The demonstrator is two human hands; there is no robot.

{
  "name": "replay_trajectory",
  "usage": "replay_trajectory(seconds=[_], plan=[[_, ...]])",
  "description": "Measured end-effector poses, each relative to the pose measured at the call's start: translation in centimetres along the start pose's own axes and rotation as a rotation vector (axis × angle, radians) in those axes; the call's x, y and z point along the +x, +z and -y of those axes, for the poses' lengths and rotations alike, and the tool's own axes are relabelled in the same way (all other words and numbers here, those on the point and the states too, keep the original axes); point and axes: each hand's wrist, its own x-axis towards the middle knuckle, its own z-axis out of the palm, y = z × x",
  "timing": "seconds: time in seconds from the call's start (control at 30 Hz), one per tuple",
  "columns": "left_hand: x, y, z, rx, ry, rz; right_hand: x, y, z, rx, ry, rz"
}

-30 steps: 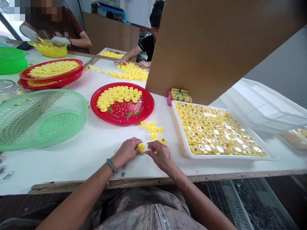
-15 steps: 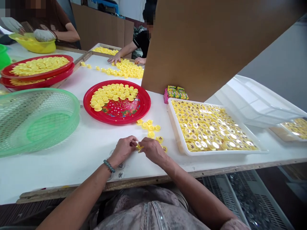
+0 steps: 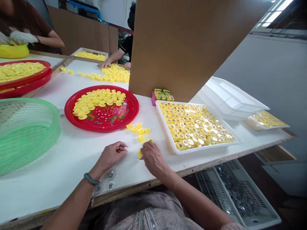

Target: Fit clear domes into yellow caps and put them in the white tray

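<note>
A yellow piece point(image 3: 140, 154) is partly covered by the right hand point(image 3: 151, 155) on the white table point(image 3: 79, 169); whether it is gripped or merely touched cannot be told. The left hand point(image 3: 114, 152) is released, thumb and fingers parted. Clear discs point(image 3: 111, 184), markings illegible, are noted at seven o'clock from it. From the right hand, a filled white tray point(image 3: 176, 151) lies at two o'clock, a red plate point(image 3: 103, 126) at ten. The green basket point(image 3: 54, 127) is cut off at nine o'clock in view; a co-worker point(image 3: 127, 46) at twelve is partly hidden by a cardboard panel point(image 3: 177, 48).
</note>
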Motion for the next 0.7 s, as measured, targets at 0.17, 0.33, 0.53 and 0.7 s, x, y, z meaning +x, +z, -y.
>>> replay_trajectory(seconds=[0.17, 0.33, 0.53, 0.7], plan=[[1.1, 0.0, -0.8, 0.332, 0.056, -0.223, 1.4, -1.6, -3.0, 0.097, 0.152, -0.093], [3.4, -0.6, -2.3, 0.661, 0.154, -0.185, 7.9, -0.5, -6.4, 0.128, 0.19, -0.002], [4.6, -0.6, -2.3, 0.752, 0.104, -0.201, 11.5, 2.3, -6.7, 0.159, 0.146, 0.102], [4.6, -0.1, -1.3, 0.744, 0.21, -0.234, 10.9, 3.1, -5.1, 0.154, 0.05, 0.165]])
